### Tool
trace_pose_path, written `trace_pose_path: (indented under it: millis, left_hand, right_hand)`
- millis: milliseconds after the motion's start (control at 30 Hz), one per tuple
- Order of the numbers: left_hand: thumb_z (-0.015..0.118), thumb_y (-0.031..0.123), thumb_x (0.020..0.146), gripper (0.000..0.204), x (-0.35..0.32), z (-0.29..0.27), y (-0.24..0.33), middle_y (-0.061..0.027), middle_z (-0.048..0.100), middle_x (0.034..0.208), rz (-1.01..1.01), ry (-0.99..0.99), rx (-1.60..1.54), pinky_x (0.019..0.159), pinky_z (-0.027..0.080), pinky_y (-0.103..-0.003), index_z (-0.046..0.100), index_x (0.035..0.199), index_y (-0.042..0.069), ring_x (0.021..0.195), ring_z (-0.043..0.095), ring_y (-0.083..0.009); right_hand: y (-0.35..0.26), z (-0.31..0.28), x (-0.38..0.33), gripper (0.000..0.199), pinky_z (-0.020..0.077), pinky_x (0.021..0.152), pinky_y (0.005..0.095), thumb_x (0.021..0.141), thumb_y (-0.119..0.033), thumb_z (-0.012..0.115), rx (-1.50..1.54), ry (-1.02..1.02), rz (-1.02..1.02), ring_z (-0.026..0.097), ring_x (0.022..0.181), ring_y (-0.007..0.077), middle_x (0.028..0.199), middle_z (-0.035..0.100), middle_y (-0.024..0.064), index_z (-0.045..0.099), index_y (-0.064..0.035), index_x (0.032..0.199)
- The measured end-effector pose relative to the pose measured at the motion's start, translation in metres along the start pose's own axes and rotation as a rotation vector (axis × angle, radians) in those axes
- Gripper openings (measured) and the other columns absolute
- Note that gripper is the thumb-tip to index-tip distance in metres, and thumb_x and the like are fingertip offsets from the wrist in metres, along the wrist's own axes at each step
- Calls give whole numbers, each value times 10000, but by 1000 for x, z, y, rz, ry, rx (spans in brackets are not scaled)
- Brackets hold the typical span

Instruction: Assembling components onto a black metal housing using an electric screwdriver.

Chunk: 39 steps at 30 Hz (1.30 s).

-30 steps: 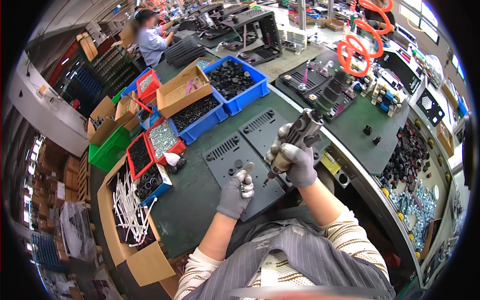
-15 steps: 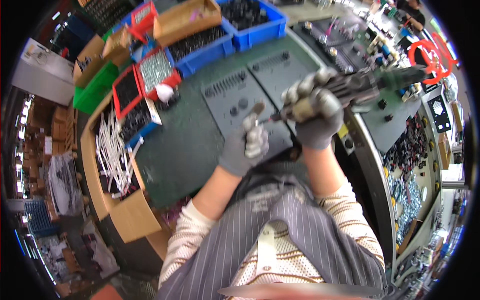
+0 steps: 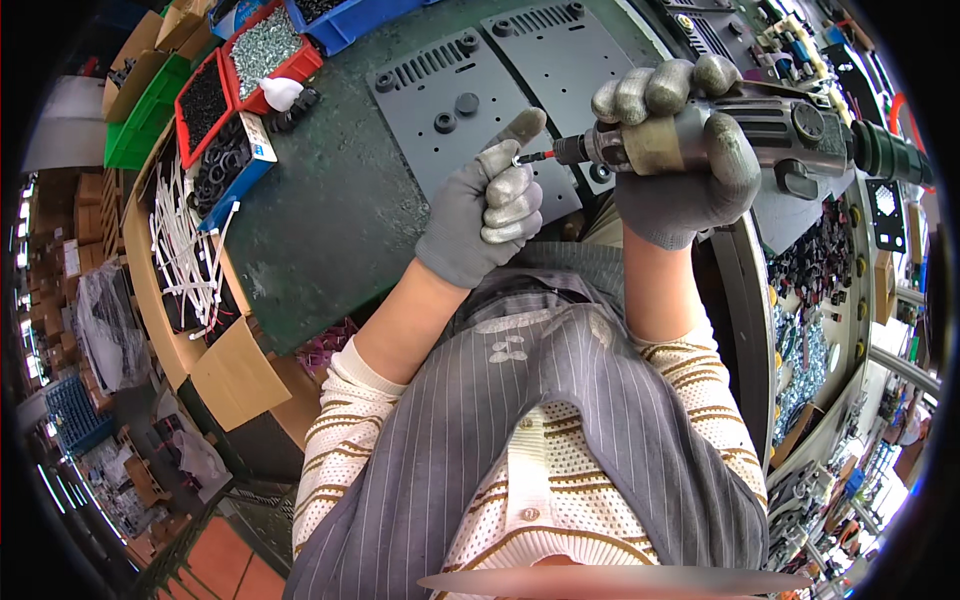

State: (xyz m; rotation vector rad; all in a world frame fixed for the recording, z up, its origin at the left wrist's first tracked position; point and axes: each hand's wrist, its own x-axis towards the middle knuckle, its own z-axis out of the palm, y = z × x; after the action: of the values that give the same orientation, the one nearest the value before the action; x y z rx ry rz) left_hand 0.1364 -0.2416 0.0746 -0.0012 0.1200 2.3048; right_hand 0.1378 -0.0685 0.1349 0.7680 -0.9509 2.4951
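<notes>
My right hand (image 3: 682,160), in a grey glove, grips a grey power screwdriver (image 3: 770,132) held level, its bit pointing left. My left hand (image 3: 495,205), also gloved, is closed with thumb and forefinger pinching a small screw (image 3: 517,160) right at the bit's tip. Both hands are raised close to the camera, above the near edge of two dark grey metal plates (image 3: 478,85) with slots and round bosses that lie on the green bench mat (image 3: 330,200).
Red bins (image 3: 262,45) of screws and black parts, a green bin (image 3: 135,125) and blue bins stand at the upper left. A cardboard box (image 3: 185,260) holds white cable ties. Small black and metal parts lie along the right bench edge (image 3: 800,330).
The camera has tilted down and closer. Both hands lifted off the plate toward me, and the driver swung from upright to level, with my left fingers now meeting its bit.
</notes>
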Motion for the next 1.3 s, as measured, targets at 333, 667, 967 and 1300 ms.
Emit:
trace_pose_path:
  millis: [333,667,967,1300]
  left_hand:
    - [493,263,1005,378,-10,4,19,17,532,718,-51,153,753,420,353,-167,568,1297,36,508,398,-47]
    - [664,409,885,355,33,-7,77,-89,704,1020,402,510,2657,792,525,-374,703,1122,148,889,676,-269]
    - [720,430,840,445,21,-1,24,-91,701,911,37,465,2420,767,519,-337,690,1131,95,853,665,-219]
    - [698,332,853,311,1,-8,-7,-82,688,934,126,223,2413,742,531,-389,693,1126,183,844,668,-276]
  right_hand:
    - [-14,-14,-1,409,410,744,373,829,-322,597,144,244,65,520,795,219,854,527,64,542,-55,1133]
    - [-22,-35,-16,337,485,775,454,826,-280,570,25,325,117,594,800,263,877,623,91,577,-91,1105]
    - [-29,-31,-30,413,427,816,444,800,-258,609,-84,290,185,557,836,271,910,581,110,543,-82,1167]
    - [-15,-23,-32,360,534,763,434,827,-96,575,-301,245,154,606,800,253,901,598,140,489,-32,1170]
